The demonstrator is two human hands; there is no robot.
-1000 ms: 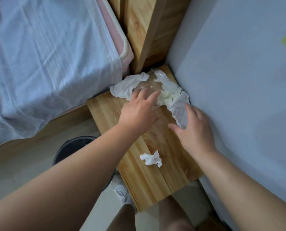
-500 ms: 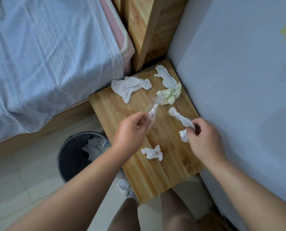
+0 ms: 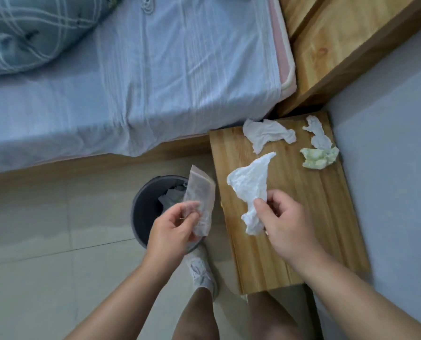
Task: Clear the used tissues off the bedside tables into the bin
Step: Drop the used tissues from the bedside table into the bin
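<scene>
Looking down from the head view, the left hand (image 3: 172, 229) is now hanging over the bin (image 3: 140, 214). Half a second ago it was over the worktop (image 3: 314, 217). Its fingers (image 3: 180, 212) are curling round a clear wrapper (image 3: 200, 192) and pinching it, just above the bin's open top. Some old tissues (image 3: 170, 195) are already lying inside.

The right hand (image 3: 285, 231) is holding a white tissue (image 3: 251, 187) up off the wood. Its fingers (image 3: 278, 200) and thumb are pinching the tissue in the middle, so one end is sticking up and the other is hanging down. That hand is over the worktop and not at the bin yet.

The little crumpled tissue that was sitting near the front edge is not showing on the wood any more. I cannot tell where it went.

Three are waiting at the back of the worktop: a flat white tissue (image 3: 265, 134), a thin white tissue (image 3: 318, 133) and a yellow-green tissue (image 3: 318, 158) touching it.

So I think the wrapper is about to drop in, the held tissue is going next, and three more pick-ups are left on this worktop.
</scene>
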